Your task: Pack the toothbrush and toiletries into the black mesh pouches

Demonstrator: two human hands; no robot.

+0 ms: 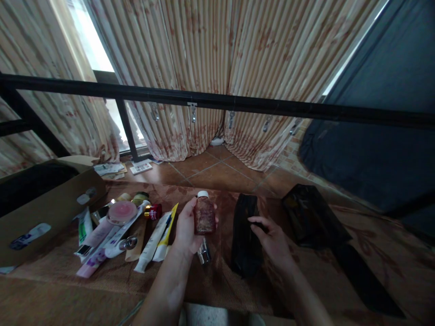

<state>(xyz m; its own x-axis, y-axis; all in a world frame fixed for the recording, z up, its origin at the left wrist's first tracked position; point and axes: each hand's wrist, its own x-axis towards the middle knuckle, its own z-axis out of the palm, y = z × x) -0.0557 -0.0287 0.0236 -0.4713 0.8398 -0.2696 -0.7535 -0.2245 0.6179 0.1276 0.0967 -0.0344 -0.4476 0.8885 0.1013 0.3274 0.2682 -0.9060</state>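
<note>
My left hand (186, 228) is wrapped round a reddish-brown bottle (205, 216) with a white cap, held upright over the brown cloth. Just below it lies a small silver-and-dark cylinder (204, 251). To the right, the fingers of my right hand (270, 235) are pinched at the side of a black pouch (245, 235), which lies lengthwise on the cloth. Whether the fingertips grip the pouch or only touch it is hard to make out. Left of the bottle are a white tube (154, 242) and a yellow-and-white tube (166, 237).
A pile of toiletries surrounds a pink round jar (122, 212) and a red jar (153, 211). An open cardboard box (50, 213) stands at the left. On the right lies a black plastic bag (307, 217). A dark metal rail (217, 100) crosses before striped curtains (197, 54).
</note>
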